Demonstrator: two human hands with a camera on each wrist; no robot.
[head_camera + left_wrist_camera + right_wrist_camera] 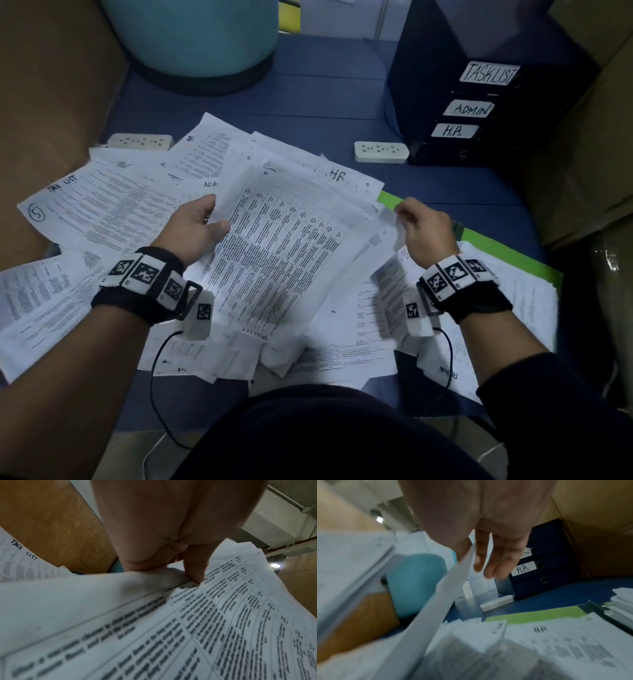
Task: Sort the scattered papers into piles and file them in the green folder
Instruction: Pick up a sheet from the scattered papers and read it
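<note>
My left hand (210,219) grips the left edge of a sheaf of printed sheets (284,260) with a table on top, held above the desk; in the left wrist view the thumb (194,568) presses on that tabled sheet (214,615). My right hand (406,214) pinches the right edge of a loose sheet (390,236); the right wrist view shows this sheet (440,599) running between thumb and fingers (489,566). The green folder (493,245) lies open at the right, mostly covered by papers, one marked HR (556,641). More papers marked TASK LIST (102,212) and HR (337,174) lie scattered.
Dark blue binders (476,106) labelled TASKLIST, ADMIN and H.R. stand at the back right. Two white power strips (381,151) (140,142) lie on the blue desk (308,96). A teal drum (191,37) stands at the back. Cardboard walls (51,102) flank both sides.
</note>
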